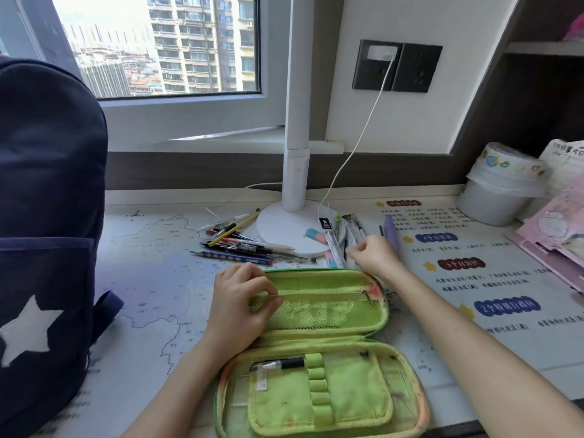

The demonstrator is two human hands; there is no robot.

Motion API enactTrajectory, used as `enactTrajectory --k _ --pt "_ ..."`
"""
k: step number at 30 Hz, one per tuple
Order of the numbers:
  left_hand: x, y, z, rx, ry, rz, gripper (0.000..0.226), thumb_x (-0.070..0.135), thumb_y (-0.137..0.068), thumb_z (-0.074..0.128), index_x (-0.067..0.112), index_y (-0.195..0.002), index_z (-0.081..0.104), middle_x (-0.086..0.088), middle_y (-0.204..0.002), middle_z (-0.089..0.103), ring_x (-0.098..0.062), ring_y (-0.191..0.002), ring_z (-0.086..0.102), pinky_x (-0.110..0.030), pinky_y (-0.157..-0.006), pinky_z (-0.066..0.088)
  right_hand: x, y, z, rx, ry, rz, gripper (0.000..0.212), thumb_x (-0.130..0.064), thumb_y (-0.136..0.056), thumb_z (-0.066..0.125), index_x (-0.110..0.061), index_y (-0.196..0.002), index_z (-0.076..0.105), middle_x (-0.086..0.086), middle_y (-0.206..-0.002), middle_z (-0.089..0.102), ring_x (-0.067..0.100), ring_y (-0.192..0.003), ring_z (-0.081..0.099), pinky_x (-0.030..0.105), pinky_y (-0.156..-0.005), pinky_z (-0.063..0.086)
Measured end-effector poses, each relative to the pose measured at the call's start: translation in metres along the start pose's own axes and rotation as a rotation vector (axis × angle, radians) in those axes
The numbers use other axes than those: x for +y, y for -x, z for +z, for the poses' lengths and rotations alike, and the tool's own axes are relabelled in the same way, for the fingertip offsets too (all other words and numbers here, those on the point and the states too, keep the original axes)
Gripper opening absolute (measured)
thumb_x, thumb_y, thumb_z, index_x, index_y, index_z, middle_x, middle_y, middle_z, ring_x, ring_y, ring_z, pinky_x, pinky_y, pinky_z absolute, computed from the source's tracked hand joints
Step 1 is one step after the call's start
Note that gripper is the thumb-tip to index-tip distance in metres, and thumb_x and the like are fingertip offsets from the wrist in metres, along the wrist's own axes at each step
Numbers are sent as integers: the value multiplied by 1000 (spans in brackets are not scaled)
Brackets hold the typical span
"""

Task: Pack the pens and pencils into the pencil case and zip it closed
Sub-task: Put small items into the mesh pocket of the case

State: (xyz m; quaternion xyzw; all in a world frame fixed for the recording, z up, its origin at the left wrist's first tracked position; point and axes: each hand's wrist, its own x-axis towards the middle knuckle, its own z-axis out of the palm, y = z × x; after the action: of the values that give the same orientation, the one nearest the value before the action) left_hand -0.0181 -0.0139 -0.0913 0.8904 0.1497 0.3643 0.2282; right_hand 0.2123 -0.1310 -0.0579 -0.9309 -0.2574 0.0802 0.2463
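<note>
While pens (240, 245) lie loose, a lamp base (279, 227) adjoins them.

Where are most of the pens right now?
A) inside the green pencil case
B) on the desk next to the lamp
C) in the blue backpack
B: the pile of pens lies on the desk beside the lamp base, beyond the open pencil case.

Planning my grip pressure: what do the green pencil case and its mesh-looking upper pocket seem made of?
The pencil case looks like soft, matte woven fabric: stitched piped edges, slight sag, grubby marks. Its upper pocket looks like fine synthetic mesh, since tiny holes show through. Its zip pull glints and is probably metal.
</note>
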Motion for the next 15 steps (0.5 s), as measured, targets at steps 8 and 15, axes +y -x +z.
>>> enactTrajectory --k 8,15 --pt "1 2 -2 3 8 19 23 45 -70 61 23 -68 65 10 -77 54 -8 -81 44 -34 -72 36 -16 9 2 -124 -219 52 41 -31 -70 79 -17 -47 48 -3 -45 39 12 -40 34 26 -47 28" --pt "5 0 -5 94 -29 80 18 39 -69 66 21 -67 68 3 -81 56 -12 -87 44 -29 -77 33 -36 55 -40 -73 -887 -230 14 -11 -77 73 -2 -87 71 3 -67 71 9 -54 65 20 -55 52"
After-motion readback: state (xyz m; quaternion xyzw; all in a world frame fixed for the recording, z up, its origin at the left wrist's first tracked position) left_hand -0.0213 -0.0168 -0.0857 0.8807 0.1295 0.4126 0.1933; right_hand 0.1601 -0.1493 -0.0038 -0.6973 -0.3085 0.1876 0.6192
